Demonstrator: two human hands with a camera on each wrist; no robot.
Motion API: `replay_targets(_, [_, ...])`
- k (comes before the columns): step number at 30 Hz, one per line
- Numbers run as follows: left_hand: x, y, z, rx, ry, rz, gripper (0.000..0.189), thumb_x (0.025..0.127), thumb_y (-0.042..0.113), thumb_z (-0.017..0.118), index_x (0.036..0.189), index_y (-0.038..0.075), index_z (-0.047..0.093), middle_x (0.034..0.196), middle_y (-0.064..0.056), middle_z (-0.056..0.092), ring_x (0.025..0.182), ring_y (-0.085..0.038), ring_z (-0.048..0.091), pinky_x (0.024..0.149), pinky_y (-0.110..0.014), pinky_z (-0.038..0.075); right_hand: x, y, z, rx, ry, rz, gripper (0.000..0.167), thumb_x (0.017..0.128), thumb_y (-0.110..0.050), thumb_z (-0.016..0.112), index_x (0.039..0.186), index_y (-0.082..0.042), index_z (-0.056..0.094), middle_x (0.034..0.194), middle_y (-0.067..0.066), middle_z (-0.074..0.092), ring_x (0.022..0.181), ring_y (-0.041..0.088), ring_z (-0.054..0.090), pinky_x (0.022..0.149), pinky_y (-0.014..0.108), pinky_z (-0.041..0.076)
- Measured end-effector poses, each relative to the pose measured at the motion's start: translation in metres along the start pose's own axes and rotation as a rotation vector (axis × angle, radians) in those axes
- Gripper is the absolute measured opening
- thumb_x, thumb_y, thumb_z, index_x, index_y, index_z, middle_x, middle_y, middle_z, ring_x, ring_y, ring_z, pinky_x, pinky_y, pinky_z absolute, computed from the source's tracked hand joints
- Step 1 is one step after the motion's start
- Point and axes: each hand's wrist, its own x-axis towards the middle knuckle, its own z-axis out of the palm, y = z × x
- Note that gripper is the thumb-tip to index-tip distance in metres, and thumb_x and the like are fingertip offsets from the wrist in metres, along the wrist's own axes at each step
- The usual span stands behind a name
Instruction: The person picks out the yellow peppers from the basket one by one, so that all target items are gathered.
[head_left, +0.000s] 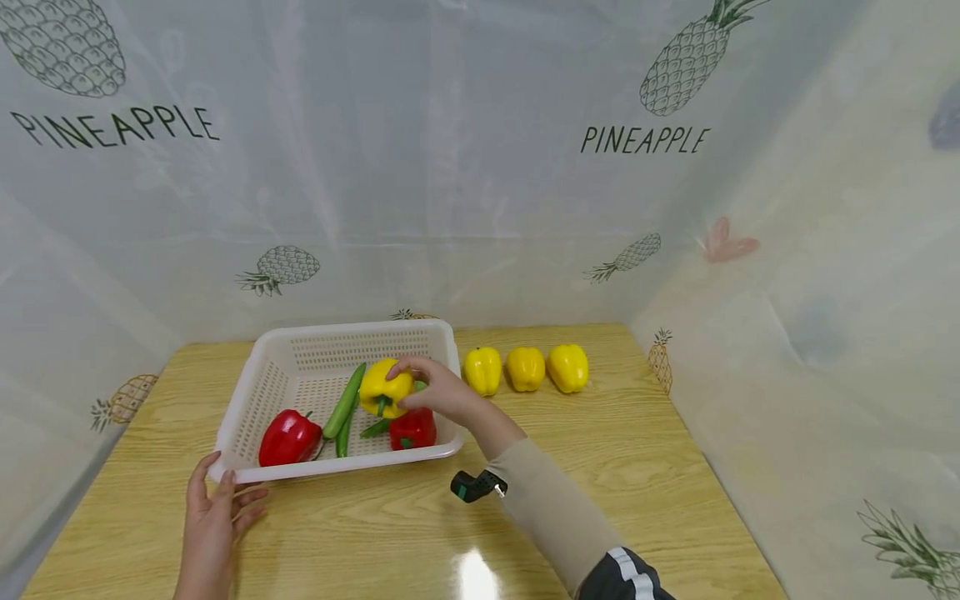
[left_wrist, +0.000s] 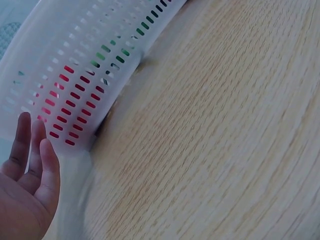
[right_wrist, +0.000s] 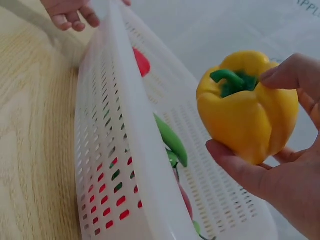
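Note:
My right hand (head_left: pixel 438 390) grips a yellow bell pepper (head_left: pixel 383 389) over the right part of a white plastic basket (head_left: pixel 273 473). In the right wrist view the pepper's green stem (right_wrist: pixel 232 80) faces the camera, with thumb and fingers around its sides. At the basket's front left corner, my left hand (head_left: pixel 212 517) pinches the rim, its other fingers stretched out beneath. The left wrist view shows those fingers beside the perforated wall. Inside the basket lie a red bell pepper (head_left: pixel 289 438) at left, long green vegetables (head_left: pixel 345 402) in the middle and another red pepper (head_left: pixel 413 429) at right, partly hidden.
Three more yellow peppers stand in a row right of the basket: a near one (head_left: pixel 482 371), a middle one (head_left: pixel 526 369) and a far one (head_left: pixel 568 368). Everything is on a wooden table (head_left: pixel 600 467). A pineapple-printed curtain (head_left: pixel 450 208) hangs behind and at the sides.

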Motion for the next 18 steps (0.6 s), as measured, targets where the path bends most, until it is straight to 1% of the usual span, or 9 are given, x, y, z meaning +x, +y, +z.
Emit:
replay_targets(3, [0.0,0.0,0.0,-0.008,-0.007,0.004,0.038,0.103,0.029,0.045,0.136,0.039,0.03,0.091,0.007,0.067,0.077,-0.011,0.069,0.062,-0.026,0.057,-0.006,0.002,-0.005,0.0,0.016,-0.002,0.038,0.08,0.004,0.075,0.111,-0.013,0.063,0.145,-0.004,0.044,0.132,0.032,0.04,0.1,0.041,0.044])
replay_targets(6, [0.0,0.0,-0.001,0.0,-0.006,-0.002,0.038,0.103,0.03,0.045,0.136,0.039,0.029,0.092,0.008,0.066,0.078,-0.011,0.069,0.063,-0.027,0.057,-0.011,0.005,-0.009,0.019,0.028,-0.005,0.04,0.079,0.005,0.076,0.112,-0.013,0.061,0.146,-0.002,0.043,0.13,0.035,0.041,0.103,0.049,0.04])
replay_targets(9, [0.0,0.001,-0.001,0.013,-0.008,-0.005,0.039,0.103,0.031,0.044,0.137,0.039,0.028,0.093,0.008,0.065,0.079,-0.011,0.069,0.064,-0.027,0.057,-0.017,0.007,-0.012,0.03,0.044,0.004,0.041,0.08,0.005,0.077,0.113,-0.013,0.059,0.148,-0.001,0.04,0.13,0.037,0.042,0.104,0.055,0.037])
replay_targets(11, [0.0,0.0,-0.002,0.027,-0.011,-0.002,0.039,0.103,0.031,0.044,0.138,0.039,0.027,0.093,0.008,0.066,0.079,-0.011,0.069,0.065,-0.026,0.057,-0.021,0.008,-0.015,0.042,0.057,0.01,0.042,0.081,0.004,0.076,0.114,-0.013,0.059,0.149,0.001,0.038,0.13,0.037,0.041,0.104,0.055,0.037])
replay_targets(15, [0.001,0.0,-0.003,0.041,-0.019,0.001,0.04,0.104,0.03,0.043,0.138,0.039,0.025,0.092,0.007,0.066,0.08,-0.01,0.069,0.065,-0.026,0.057,-0.029,0.011,-0.02,0.074,0.073,0.034,0.045,0.08,0.005,0.076,0.116,-0.016,0.058,0.151,-0.001,0.036,0.129,0.037,0.041,0.098,0.047,0.044])
replay_targets(18, [0.001,0.0,-0.003,0.033,-0.02,-0.004,0.04,0.104,0.029,0.043,0.138,0.039,0.025,0.092,0.007,0.066,0.08,-0.011,0.069,0.065,-0.026,0.057,-0.036,0.014,-0.024,0.089,0.071,0.04,0.048,0.08,0.006,0.076,0.117,-0.017,0.057,0.149,-0.002,0.037,0.129,0.037,0.041,0.094,0.044,0.048])
